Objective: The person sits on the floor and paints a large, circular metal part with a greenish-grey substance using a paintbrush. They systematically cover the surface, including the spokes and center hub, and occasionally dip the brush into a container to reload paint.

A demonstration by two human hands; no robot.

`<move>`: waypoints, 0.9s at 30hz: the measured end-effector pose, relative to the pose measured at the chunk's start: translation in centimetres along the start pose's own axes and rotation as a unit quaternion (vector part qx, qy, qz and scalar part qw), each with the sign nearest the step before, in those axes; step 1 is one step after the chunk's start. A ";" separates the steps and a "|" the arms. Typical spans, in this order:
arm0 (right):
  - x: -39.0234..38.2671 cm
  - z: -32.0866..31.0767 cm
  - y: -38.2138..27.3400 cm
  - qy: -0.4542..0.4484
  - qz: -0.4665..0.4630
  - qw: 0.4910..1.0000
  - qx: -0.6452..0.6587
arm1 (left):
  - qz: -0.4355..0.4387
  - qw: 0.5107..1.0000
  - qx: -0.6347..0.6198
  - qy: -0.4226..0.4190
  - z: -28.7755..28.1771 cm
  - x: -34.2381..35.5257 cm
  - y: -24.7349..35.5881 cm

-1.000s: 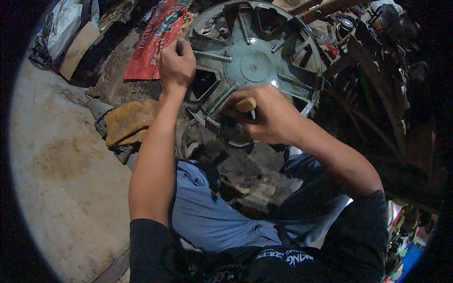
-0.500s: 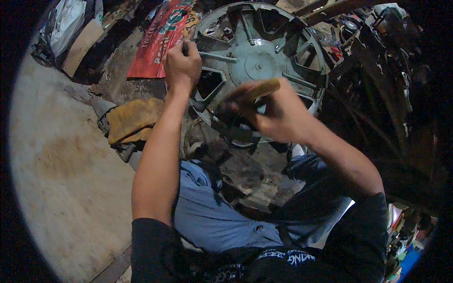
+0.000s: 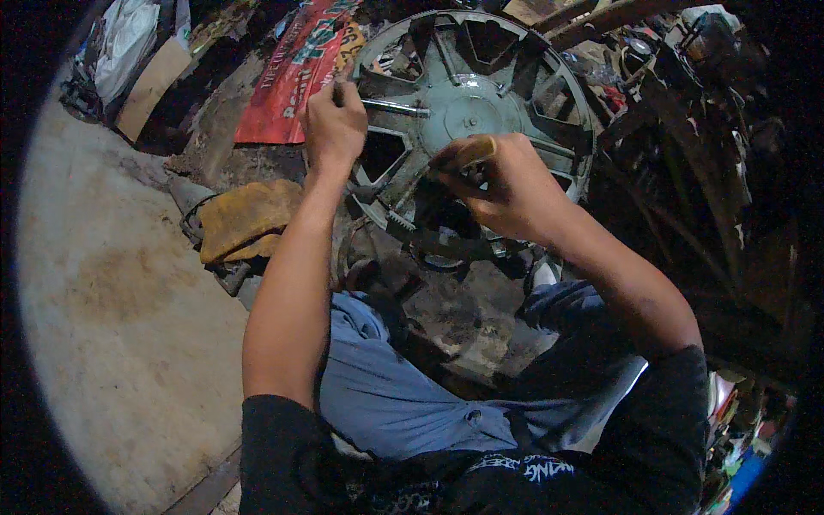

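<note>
A large grey-green spoked wheel (image 3: 468, 120) with a round hub stands before me, tilted. Small teeth show along part of its rim. Closed at the wheel's left rim, my left hand (image 3: 335, 129) grips the edge. My right hand (image 3: 515, 184) is curled around a short tool with a yellowish handle (image 3: 481, 151), over the lower part of the wheel. The tool's working end is mostly hidden behind my fingers, so its kind cannot be made out.
Left of my left forearm lies a folded mustard-yellow cloth (image 3: 245, 221). A red printed sheet (image 3: 275, 107) is beyond it, beside the wheel. A stained pale slab (image 3: 129, 283) fills the left side. Dark clutter and scrap (image 3: 687, 146) crowd the right.
My right hand has shifted slightly up and left with the tool, uncovering more of the toothed lower rim. The left hand stays at the rim.
</note>
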State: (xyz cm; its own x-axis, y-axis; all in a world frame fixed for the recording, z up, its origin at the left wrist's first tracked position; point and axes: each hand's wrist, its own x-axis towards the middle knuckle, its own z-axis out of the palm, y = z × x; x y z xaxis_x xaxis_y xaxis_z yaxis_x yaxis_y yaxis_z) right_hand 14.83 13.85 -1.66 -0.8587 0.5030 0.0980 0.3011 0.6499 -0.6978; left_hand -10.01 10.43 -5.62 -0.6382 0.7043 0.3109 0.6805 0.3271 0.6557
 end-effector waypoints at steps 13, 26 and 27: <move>0.2 -0.1 -0.3 0.015 -0.020 1.000 0.012 | 0.020 1.000 -0.008 0.012 0.0 0.4 -0.6; -1.4 1.8 -1.2 0.007 -0.087 0.992 0.091 | 0.011 0.999 -0.026 0.036 0.3 0.3 0.0; -1.2 1.5 -1.0 0.005 -0.042 0.997 0.068 | 0.027 0.998 -0.037 0.036 0.4 0.3 0.0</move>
State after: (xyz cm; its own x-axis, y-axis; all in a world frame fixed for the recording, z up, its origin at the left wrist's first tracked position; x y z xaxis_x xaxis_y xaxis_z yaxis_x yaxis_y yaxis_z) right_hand 14.94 11.73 -2.09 -0.8742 0.4559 0.1671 0.1683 0.6073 -0.7764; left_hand -10.02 10.89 -5.77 -0.6271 0.6721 0.3936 0.6878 0.2407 0.6849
